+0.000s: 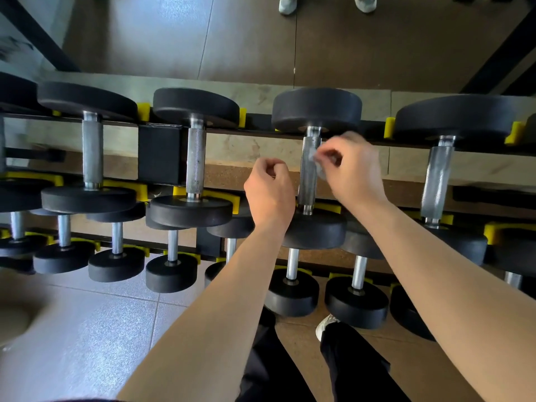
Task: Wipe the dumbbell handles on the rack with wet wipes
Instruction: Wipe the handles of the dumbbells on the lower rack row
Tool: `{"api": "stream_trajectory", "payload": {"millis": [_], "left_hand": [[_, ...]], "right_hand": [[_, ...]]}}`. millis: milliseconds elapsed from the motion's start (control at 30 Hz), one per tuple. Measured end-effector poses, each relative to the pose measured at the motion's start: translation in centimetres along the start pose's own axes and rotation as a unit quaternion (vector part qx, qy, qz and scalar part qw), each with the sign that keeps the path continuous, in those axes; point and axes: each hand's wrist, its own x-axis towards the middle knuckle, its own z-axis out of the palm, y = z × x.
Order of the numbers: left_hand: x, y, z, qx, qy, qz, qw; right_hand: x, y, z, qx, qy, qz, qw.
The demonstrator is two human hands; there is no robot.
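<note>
Brown gym flooring lies behind a two-tier rack (159, 155) of black dumbbells. The left hand (269, 192) hovers just left of a top-row dumbbell handle (307, 184), fingers curled into a loose fist with nothing visible in it. A blurred, pale wet wipe (314, 156) lies against that handle, apparently pinched by the right hand (353, 172) and its curled fingers.

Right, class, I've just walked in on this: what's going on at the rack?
A person stands at a dumbbell rack. Their right hand pinches a small wet wipe against the knurled handle of a top-row dumbbell. The left hand hovers just left of that handle, fingers curled, with nothing visible in it. The wipe is blurred, so its shape is unclear.
</note>
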Motion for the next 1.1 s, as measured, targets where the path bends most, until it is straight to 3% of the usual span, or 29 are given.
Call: {"api": "stream_trajectory", "payload": {"millis": [67,133,267,433,567,667,900,967,1100], "left_hand": [[-0.1,0.1,0.1,0.000,0.000,-0.003,1.000],[-0.2,0.1,0.1,0.002,0.002,-0.005,1.000],[-0.1,0.1,0.0,0.008,0.002,-0.003,1.000],[0.0,-0.1,0.1,0.016,0.001,0.001,1.000],[0.0,0.0,0.1,0.016,0.003,0.000,1.000],[-0.1,0.1,0.1,0.015,0.002,-0.003,1.000],[-0.1,0.2,0.1,0.025,0.005,-0.004,1.000],[-0.1,0.2,0.1,0.026,0.006,-0.003,1.000],[0.0,0.1,0.1,0.027,0.002,-0.001,1.000]], "right_hand": [[0.8,-0.1,0.4,0.030,0.067,0.046,0.996],[0.8,-0.2,0.9,0.042,0.072,0.059,0.995],[-1.1,-0.3,0.7,0.048,0.004,0.056,0.997],[-3.5,0.2,-0.1,0.068,-0.124,0.111,0.984],[-2.6,0.9,-0.5,0.060,-0.170,0.108,0.978],[-1.4,0.8,-0.1,0.066,-0.127,0.102,0.984],[0.9,-0.7,1.5,0.117,0.092,0.181,0.972],[1.2,-0.7,1.5,0.109,0.094,0.196,0.970],[0.5,0.4,0.9,0.075,-0.020,0.191,0.978]]}}
